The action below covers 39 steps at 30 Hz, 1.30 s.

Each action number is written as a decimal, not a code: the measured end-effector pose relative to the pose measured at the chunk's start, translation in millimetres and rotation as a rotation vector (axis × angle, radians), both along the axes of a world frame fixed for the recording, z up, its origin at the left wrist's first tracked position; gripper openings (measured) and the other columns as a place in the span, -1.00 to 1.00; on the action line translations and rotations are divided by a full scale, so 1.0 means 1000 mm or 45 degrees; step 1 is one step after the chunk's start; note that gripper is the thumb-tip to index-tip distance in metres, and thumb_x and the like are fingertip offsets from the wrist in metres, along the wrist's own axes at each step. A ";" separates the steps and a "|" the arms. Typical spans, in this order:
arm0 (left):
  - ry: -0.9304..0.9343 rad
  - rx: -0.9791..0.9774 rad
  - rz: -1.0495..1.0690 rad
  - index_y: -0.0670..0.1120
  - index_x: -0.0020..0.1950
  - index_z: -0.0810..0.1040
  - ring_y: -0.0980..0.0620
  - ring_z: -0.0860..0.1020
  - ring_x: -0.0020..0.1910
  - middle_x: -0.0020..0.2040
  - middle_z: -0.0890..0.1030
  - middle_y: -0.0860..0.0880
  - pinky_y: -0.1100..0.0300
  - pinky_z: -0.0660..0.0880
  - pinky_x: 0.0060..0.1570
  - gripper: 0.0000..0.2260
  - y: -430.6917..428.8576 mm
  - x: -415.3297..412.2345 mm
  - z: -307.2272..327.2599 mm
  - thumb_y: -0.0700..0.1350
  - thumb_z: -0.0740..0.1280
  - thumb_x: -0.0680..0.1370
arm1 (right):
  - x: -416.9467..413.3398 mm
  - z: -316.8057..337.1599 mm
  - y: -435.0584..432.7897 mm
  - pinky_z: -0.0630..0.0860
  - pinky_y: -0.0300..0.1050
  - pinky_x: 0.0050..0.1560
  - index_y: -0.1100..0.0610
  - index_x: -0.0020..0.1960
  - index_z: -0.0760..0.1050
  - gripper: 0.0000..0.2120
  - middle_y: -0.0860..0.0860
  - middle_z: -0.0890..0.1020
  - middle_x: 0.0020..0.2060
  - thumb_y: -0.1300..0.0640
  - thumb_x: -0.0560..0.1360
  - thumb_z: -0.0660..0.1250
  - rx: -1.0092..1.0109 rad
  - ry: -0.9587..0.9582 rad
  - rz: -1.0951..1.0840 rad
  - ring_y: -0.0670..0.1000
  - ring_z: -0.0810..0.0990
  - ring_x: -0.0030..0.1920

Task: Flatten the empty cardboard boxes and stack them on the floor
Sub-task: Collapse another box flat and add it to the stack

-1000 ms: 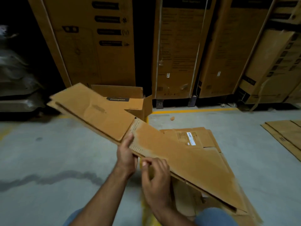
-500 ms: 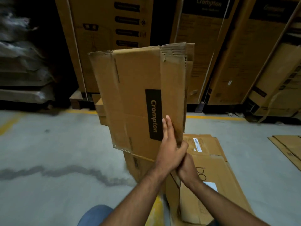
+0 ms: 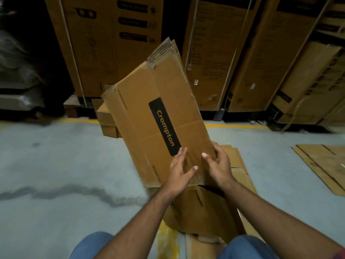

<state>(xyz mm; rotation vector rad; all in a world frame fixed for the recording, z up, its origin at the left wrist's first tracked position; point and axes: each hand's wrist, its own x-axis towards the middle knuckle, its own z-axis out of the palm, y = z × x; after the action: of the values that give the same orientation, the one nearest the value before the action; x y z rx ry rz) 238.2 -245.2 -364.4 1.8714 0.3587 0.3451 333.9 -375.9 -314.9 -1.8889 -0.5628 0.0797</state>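
Two-handed hold, tilted

My right hand [image 3: 218, 165] grips the flattened box [image 3: 158, 109] by its lower right edge; my left hand [image 3: 180, 171] lies flat-fingered on its face. It leans above the floor stack [image 3: 205, 210].

A flattened box [image 3: 158, 116] is held tilted above the floor [image 3: 56, 165], with the left hand [image 3: 180, 171] laid on its near face and the right hand [image 3: 218, 163] wrapped round its right edge. A stack of flat cardboard [image 3: 205, 212] is spread beneath. Small boxes [image 3: 106, 116] are set behind its left edge, with tall cartons [image 3: 112, 53] ranged further back. Loose sheets [image 3: 324, 165] are laid far right, and what may be wrapped bundles [image 3: 16, 71] far left.
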 end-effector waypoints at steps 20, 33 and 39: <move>0.563 -0.560 0.648 -0.01 0.72 -0.20 -0.25 0.23 0.63 0.70 0.14 -0.18 -0.19 0.20 0.58 0.21 0.060 0.055 -0.085 0.50 0.42 0.37 | 0.170 0.139 -0.099 0.51 -0.07 0.05 -0.02 0.58 0.36 -0.31 0.00 0.53 0.35 0.23 0.53 0.51 -0.257 0.150 0.109 0.01 0.54 0.27; 0.443 -1.266 0.093 -0.07 0.36 0.62 -0.07 0.73 0.14 0.21 0.73 -0.16 0.13 0.68 -0.03 -0.40 -0.069 0.102 -0.188 0.29 0.29 0.48 | 0.266 0.029 -0.171 0.62 -0.09 0.02 0.00 0.50 0.47 -0.42 0.02 0.58 0.28 0.31 0.54 0.47 -0.075 0.419 -0.143 0.05 0.59 0.22; 0.620 -1.084 0.433 -0.21 0.63 0.27 -0.29 0.67 0.15 0.34 0.61 -0.29 -0.11 0.67 0.04 0.06 -0.070 0.116 -0.230 0.18 0.69 0.31 | 0.302 -0.060 -0.212 0.67 -0.03 -0.11 0.05 0.47 0.47 -0.49 0.06 0.64 0.14 0.30 0.57 0.46 -0.252 0.361 -0.277 0.11 0.66 0.08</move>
<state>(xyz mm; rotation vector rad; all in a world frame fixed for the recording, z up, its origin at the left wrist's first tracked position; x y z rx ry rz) 354.5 -315.1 -594.7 1.0245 0.9883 -0.0605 636.3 -587.4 -374.4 -2.0739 -0.1594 0.2640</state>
